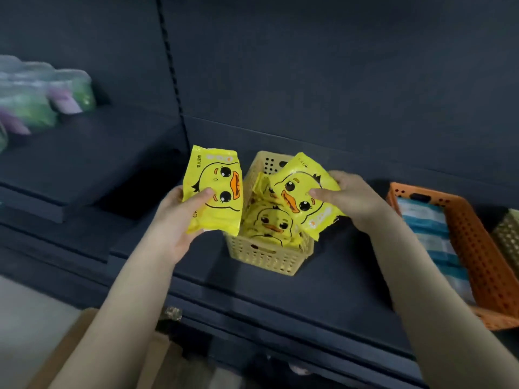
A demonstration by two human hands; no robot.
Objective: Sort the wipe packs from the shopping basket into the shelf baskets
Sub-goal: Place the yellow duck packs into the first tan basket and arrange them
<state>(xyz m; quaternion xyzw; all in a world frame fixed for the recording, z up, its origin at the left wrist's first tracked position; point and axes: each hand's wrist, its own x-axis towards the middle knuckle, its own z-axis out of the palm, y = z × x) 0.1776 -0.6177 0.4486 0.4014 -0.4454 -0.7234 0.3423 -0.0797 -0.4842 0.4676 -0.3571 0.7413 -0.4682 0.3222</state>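
Yellow basket [264, 256] mouth crowded with duck packs [269, 223]; open shelf [202, 276] left, orange basket [477, 248] right.

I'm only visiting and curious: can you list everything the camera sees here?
shelf: one, dark grey, across the view
yellow basket: one, pale yellow, mid-shelf
orange basket: one, orange, right on the shelf
third basket: one, olive-tan, far right, cut off
left duck pack: one, yellow, held beside yellow basket
right duck pack: one, yellow, held over yellow basket
basket duck packs: at least two, yellow, inside yellow basket
striped packs: several, blue-white, inside orange basket
blurred packs: several, green-purple, upper left
left hand: grips left duck pack
right hand: grips right duck pack
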